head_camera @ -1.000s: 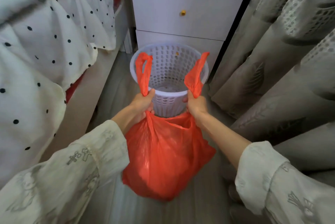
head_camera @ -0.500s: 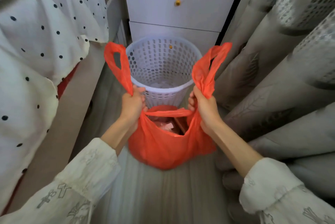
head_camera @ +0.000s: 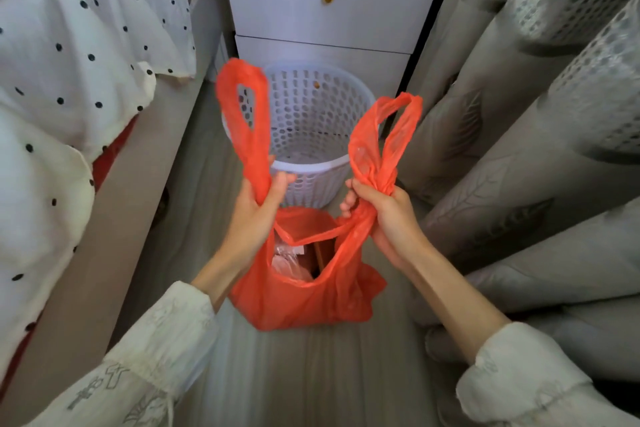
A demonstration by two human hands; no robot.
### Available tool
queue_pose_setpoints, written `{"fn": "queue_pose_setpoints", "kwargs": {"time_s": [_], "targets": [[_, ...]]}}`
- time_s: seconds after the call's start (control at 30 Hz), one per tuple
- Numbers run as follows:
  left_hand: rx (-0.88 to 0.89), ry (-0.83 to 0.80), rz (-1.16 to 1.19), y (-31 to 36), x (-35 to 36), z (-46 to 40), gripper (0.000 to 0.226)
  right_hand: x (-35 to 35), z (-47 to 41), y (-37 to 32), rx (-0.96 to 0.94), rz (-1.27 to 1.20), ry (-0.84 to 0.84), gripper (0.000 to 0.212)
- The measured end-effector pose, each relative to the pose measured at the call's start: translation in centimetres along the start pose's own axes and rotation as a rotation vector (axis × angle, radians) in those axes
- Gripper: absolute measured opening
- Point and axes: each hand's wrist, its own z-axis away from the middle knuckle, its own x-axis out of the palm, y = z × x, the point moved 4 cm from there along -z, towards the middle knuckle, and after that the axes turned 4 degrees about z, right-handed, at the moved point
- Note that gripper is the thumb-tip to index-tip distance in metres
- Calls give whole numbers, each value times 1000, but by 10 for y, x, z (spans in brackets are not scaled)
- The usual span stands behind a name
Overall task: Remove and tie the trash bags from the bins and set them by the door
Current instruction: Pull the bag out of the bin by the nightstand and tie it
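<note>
The orange bag [head_camera: 304, 291] is out of the bin [head_camera: 311, 136] at centre frame. Left hand [head_camera: 258, 208] and right hand [head_camera: 384, 215] each grip a handle; tying and carrying remain.

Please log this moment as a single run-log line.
bag: out of bin, on floor, untied | left hand: grips left handle | right hand: grips right handle | next: tie

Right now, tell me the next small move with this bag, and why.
Probably cross the two handles to start a knot. The left hand and right hand each grip one handle of the red bag, which is already out of the basket with its mouth untied.
</note>
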Motion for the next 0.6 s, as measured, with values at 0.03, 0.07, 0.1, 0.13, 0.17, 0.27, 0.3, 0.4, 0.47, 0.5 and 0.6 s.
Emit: {"fn": "queue_pose_setpoints", "kwargs": {"time_s": [0.03, 0.07, 0.1, 0.13, 0.17, 0.27, 0.3, 0.4, 0.47, 0.5, 0.6], "targets": [[-10, -9, -23, -5, 0, 2, 19, 0, 0, 1, 8, -28, 1, 18], [-18, -5, -49, -9, -2, 3, 12, 0, 1, 1, 13, -39, 4, 18], [-26, 11, -64, -10, -4, 3, 7, -1, 1, 1, 17, -29, 11, 19], [-33, 32, -46, -10, -7, 2, 14, -1, 1, 1, 19, -1, 25, 21], [-42, 52, 14, -9, -8, 1, 24, -3, 0, 3, 24, 32, 54, 23], [-64, 66, 170, -6, -2, 2, 27, -8, 0, 7, 54, 145, 146, 27], [-65, 44, 169, -5, 3, 3, 26, -8, 1, 8, 53, 203, 145, 28], [-60, -55, 152, -3, 13, 5, 14, -4, 2, 7, 42, 381, 71, 27], [-49, -103, 76, -3, 13, 5, 4, -4, 0, 8, 53, 463, 48, 23], [-48, -116, -6, -6, 12, 5, 9, -5, -2, 11, 63, 508, 46, 21], [-77, -176, -225, -14, 13, 6, 54, -6, -7, 20, 104, 625, 48, 28]]}}
